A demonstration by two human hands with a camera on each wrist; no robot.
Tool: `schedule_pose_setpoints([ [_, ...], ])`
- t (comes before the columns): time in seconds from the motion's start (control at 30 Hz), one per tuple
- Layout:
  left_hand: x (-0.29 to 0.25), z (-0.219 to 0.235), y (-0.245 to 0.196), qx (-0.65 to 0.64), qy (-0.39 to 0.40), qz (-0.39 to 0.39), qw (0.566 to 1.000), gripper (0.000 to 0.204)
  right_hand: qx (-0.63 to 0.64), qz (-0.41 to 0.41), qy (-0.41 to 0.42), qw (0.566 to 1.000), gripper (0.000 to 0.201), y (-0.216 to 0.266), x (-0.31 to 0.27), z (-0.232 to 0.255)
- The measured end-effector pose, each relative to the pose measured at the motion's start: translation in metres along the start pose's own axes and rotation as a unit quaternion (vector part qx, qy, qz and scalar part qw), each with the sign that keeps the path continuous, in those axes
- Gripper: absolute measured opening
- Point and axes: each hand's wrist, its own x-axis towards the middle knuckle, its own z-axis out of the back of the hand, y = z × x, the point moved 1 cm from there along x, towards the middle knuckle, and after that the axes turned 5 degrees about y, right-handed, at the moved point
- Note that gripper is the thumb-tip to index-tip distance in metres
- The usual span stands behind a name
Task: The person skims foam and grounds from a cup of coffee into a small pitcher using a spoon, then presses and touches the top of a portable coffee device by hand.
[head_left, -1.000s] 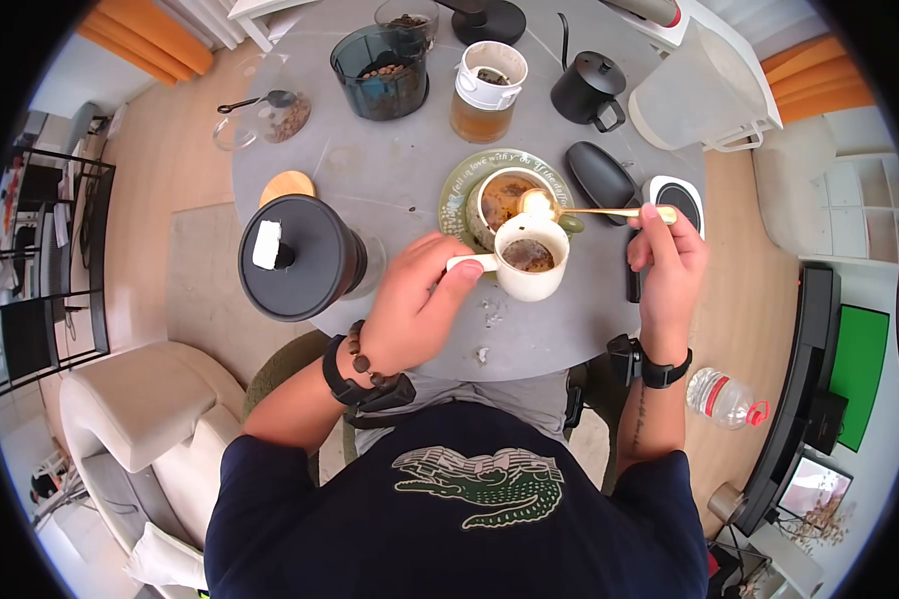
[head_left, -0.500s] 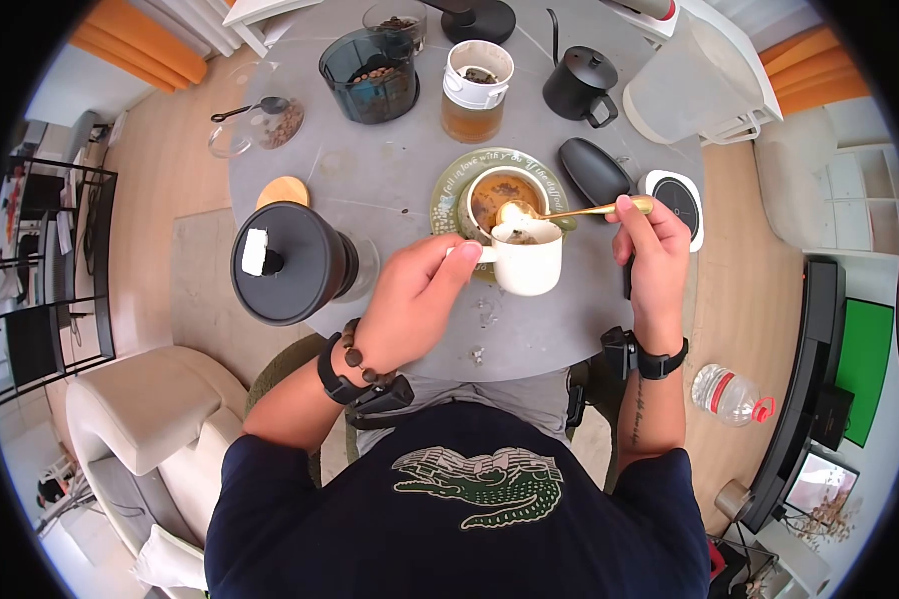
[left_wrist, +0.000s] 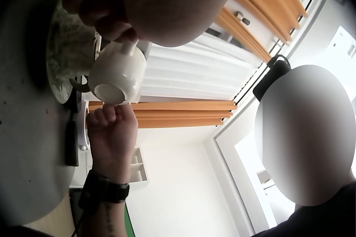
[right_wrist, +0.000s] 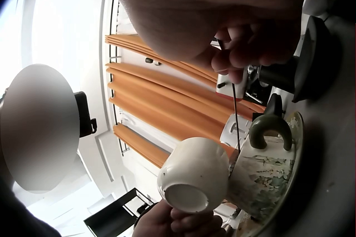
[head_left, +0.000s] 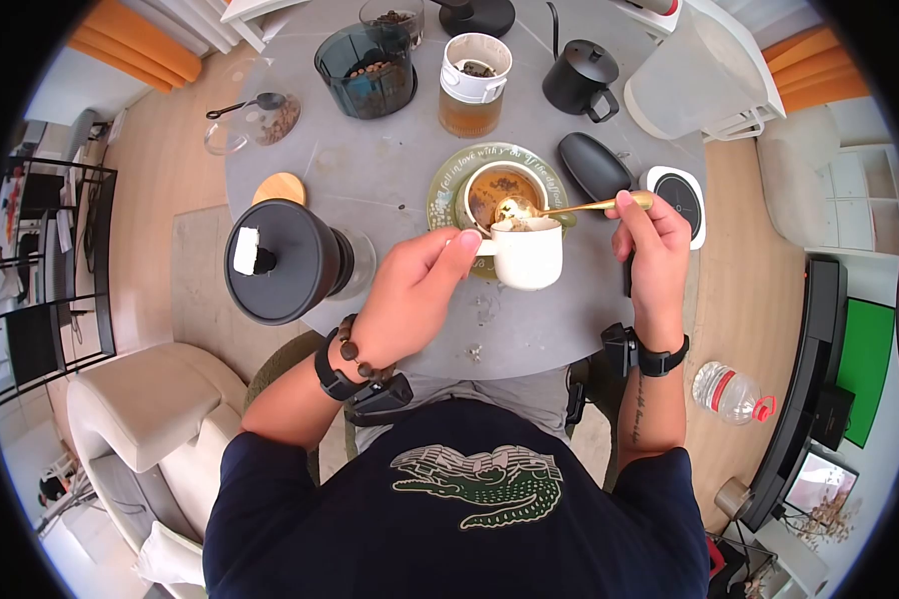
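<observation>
White and glossy, the small cup point(head_left: 529, 262) hangs above the near side of the patterned cup point(right_wrist: 262, 175), its base turned toward the person and its mouth tipped toward the liquid. The left hand point(head_left: 408, 295) grips it by the handle, thumb on top. Closed around the gold spoon point(head_left: 614, 204), the right hand point(head_left: 659, 255) pinches the stem near its end, while the spoon's bowl, carrying something pale, lies at the small cup's rim, over the patterned cup; whether it touches either rim I can't tell. Brown liquid with dark flecks shows inside the patterned cup, which sits on a green saucer point(head_left: 444, 208) with lettering round its edge. Just beyond, on the person's right, are a dark oval dish point(head_left: 594, 167) and a white-edged device point(head_left: 697, 212). Farther across the grey counter point(head_left: 390, 190) stand a black kettle point(head_left: 579, 78), a glass vessel point(head_left: 469, 116) of amber liquid with a white strainer on top, and a bluish container point(head_left: 365, 85) holding brown beans. A black-lidded canister point(head_left: 282, 265) stands on the left, near a round wooden piece point(head_left: 280, 187).
</observation>
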Motion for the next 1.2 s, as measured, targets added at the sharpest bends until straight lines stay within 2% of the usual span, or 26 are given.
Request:
schedule_pose_setpoints([
  [0.47, -0.003, -0.003, 0.002, -0.009, 0.002, 0.001, 1.000, 0.051, 0.000, -0.009, -0.007, 1.000, 0.027, 0.001, -0.005, 0.002],
  [0.57, -0.003, -0.003, 0.001, -0.015, 0.007, -0.005, 1.000, 0.046, 0.002, -0.012, -0.010, 1.000, 0.027, -0.001, -0.003, 0.002],
  [0.67, -0.007, -0.004, -0.007, 0.003, 0.009, -0.046, 0.999, 0.037, 0.008, -0.019, -0.023, 1.000, 0.028, 0.001, -0.003, 0.001],
  [0.73, -0.004, -0.002, -0.004, 0.109, -0.027, -0.187, 0.976, 0.026, 0.011, -0.022, -0.027, 0.999, 0.028, 0.001, -0.001, 0.000],
  [0.77, -0.003, -0.001, -0.002, 0.108, -0.028, -0.187, 0.976, 0.026, 0.014, -0.026, -0.031, 0.999, 0.029, 0.001, 0.000, -0.001],
  [0.83, -0.003, 0.003, 0.001, 0.160, -0.028, -0.264, 0.951, 0.020, 0.020, -0.028, -0.032, 0.999, 0.029, 0.002, 0.002, -0.003],
  [0.87, -0.003, 0.006, 0.003, 0.159, -0.029, -0.263, 0.951, 0.020, 0.027, -0.031, -0.035, 0.999, 0.030, 0.002, 0.003, -0.004],
  [0.93, -0.005, 0.011, 0.005, 0.224, -0.023, -0.324, 0.919, 0.019, 0.030, -0.024, -0.037, 0.999, 0.030, 0.001, 0.005, -0.005],
  [1.0, -0.006, 0.011, 0.008, 0.230, -0.029, -0.340, 0.911, 0.021, 0.033, -0.018, -0.037, 0.999, 0.031, 0.000, 0.008, -0.006],
  [1.07, -0.009, 0.011, 0.010, 0.236, -0.035, -0.356, 0.903, 0.023, 0.023, 0.040, -0.029, 0.999, 0.029, 0.001, 0.007, -0.008],
  [1.1, -0.010, 0.013, 0.014, 0.230, -0.036, -0.358, 0.904, 0.024, 0.022, 0.039, -0.027, 0.999, 0.029, 0.000, 0.005, -0.013],
  [1.17, -0.011, 0.014, 0.015, 0.224, -0.039, -0.360, 0.905, 0.025, -0.052, 0.119, -0.037, 0.991, 0.023, 0.002, 0.000, -0.018],
  [1.2, -0.009, 0.015, 0.017, 0.222, -0.038, -0.365, 0.904, 0.026, -0.053, 0.118, -0.035, 0.991, 0.023, 0.001, -0.001, -0.021],
])
